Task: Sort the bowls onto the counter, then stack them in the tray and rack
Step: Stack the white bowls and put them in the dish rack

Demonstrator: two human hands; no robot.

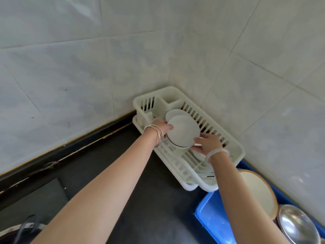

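Observation:
A white plastic dish rack (233, 145) stands in the counter corner against the tiled walls. Inside it lies a stack of white bowls (183, 132), the front one with a dark line round its rim, and another white bowl (175, 112) sits just behind. My left hand (161, 126), bangles on the wrist, grips the stack's left edge with its thumb over the rim. From the lower right, my right hand (206, 143) pinches the stack's rim. A blue tray (211, 215) sits at the lower right.
A pale round wooden-edged board (258, 192) and a shiny steel bowl (297, 224) lie in the blue tray. The dark counter (133, 187) stretches left of the rack. Tiled walls close off the back and right sides.

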